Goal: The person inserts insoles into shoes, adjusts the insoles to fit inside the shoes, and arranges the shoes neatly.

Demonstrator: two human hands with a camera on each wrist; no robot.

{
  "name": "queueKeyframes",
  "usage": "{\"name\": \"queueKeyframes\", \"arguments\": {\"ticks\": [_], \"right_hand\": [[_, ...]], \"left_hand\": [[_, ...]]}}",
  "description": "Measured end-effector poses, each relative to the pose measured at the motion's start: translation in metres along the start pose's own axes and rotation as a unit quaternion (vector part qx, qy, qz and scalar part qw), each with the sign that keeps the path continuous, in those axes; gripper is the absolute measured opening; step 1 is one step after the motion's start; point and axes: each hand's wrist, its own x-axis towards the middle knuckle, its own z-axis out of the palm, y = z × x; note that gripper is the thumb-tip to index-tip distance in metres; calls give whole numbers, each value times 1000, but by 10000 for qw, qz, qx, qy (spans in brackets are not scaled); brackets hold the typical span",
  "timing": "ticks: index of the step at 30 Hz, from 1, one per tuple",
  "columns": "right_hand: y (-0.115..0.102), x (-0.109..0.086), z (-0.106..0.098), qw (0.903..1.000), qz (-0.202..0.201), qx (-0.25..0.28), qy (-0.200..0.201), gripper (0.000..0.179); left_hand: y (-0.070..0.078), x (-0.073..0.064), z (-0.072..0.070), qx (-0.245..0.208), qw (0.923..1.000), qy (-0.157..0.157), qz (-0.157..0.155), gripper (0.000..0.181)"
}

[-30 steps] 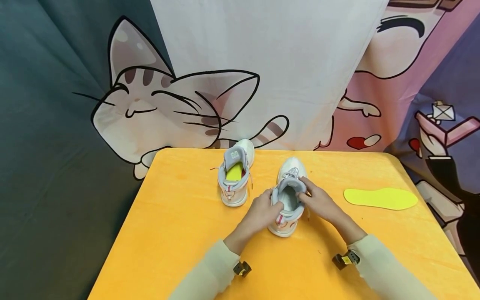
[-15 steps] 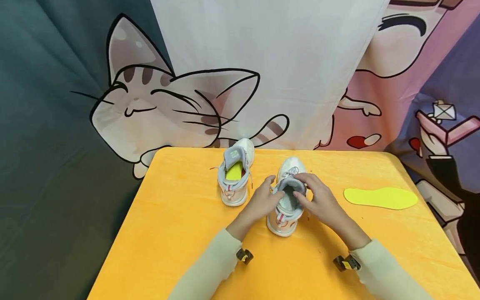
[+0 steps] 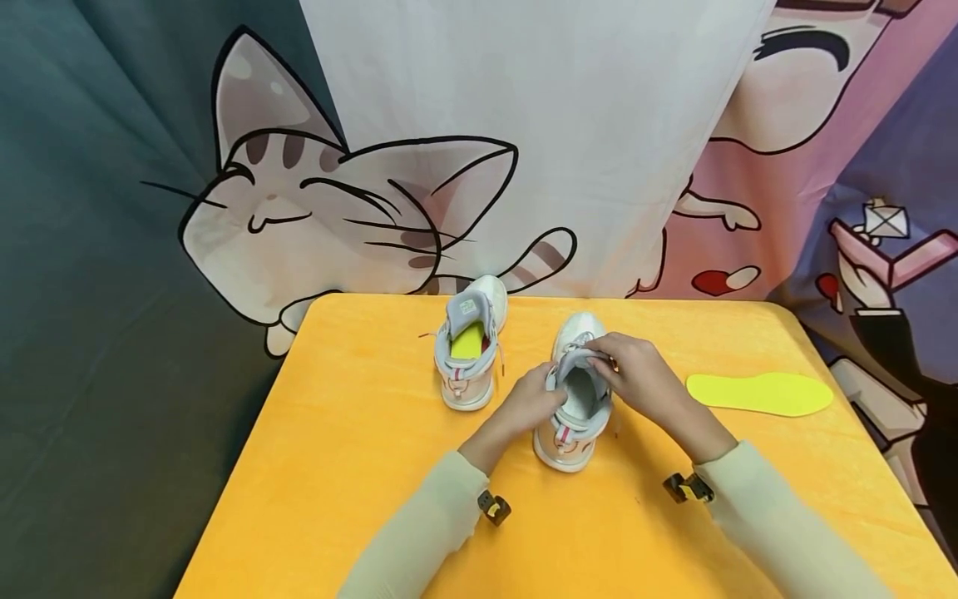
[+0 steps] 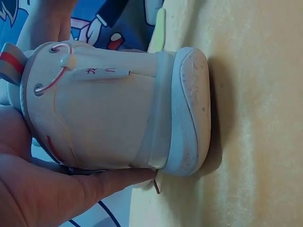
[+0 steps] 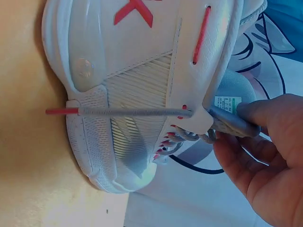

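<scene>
A white sneaker (image 3: 565,456) with a pale heel stands upright on the yellow table, toe pointing away. My left hand (image 3: 527,403) holds its collar from the left, thumb over the edge into the opening. In the left wrist view, a finger of that hand (image 4: 71,189) lies along the shoe's side. At the front of the opening my right hand (image 3: 642,373) pinches the grey tongue (image 5: 232,124), thumb on the label side, fingers against the outer face. A grey lace with a red tip (image 5: 135,112) hangs down the sneaker's side.
To the left stands the matching sneaker (image 3: 466,398), a yellow-green insole (image 3: 467,341) inside it. Another yellow-green insole (image 3: 759,394) lies flat on the yellow table (image 3: 352,482) at right. A cartoon-printed cloth (image 3: 554,100) hangs behind the table's far edge.
My right hand loosened from the collar's right side, then took the tongue slightly farther forward. My left hand's fingers lifted and settled back on the collar. Both insoles stayed put.
</scene>
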Motion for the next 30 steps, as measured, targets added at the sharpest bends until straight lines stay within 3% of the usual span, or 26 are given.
{"name": "queueKeyframes", "arguments": {"ticks": [7, 14, 25, 30], "right_hand": [[7, 15, -3, 10000, -53, -25, -51, 13], [26, 32, -3, 9997, 13, -68, -225, 12], [50, 63, 5, 9954, 140, 387, -861, 15], [51, 67, 8, 9929, 363, 457, -1040, 16]], "left_hand": [[5, -4, 0, 54, 9999, -94, -29, 59], [11, -5, 5, 409, 9988, 84, -268, 62], [14, -5, 4, 569, 9968, 186, -524, 71], [12, -9, 2, 505, 9975, 230, -436, 62]]}}
